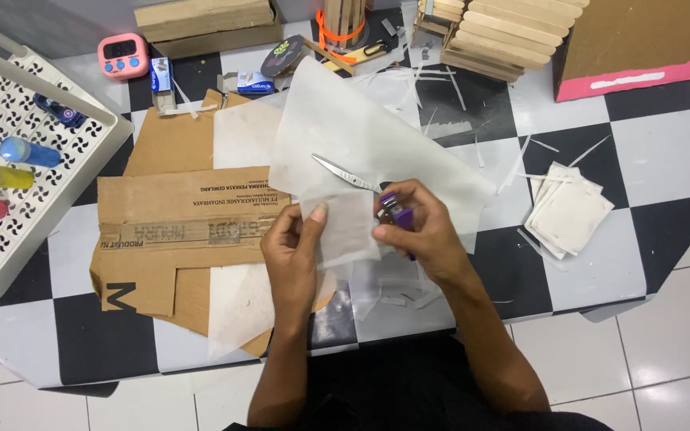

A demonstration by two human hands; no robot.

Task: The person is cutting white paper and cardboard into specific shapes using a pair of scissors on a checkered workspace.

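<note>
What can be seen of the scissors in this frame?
The scissors have slim, pointed silver metal blades and purple handles. The right hand grips the handles, hiding most of them. The blades look nearly closed, pointing up and to the left, above a small translucent paper piece pinched by the left hand. Behind them lies a larger sheet of translucent paper on the checkered table.

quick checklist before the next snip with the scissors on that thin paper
1. Scissors gripped in right hand: ok.
2. Blades open: ok, slightly apart.
3. Left hand pinching the small paper piece: ok.
4. Left fingers clear of the blades: ok, thumb sits below the tips.
5. Paper between the blades: cannot tell, tips lie over the large sheet.
6. Cardboard clear of the cut: ok, off to the left.
</note>
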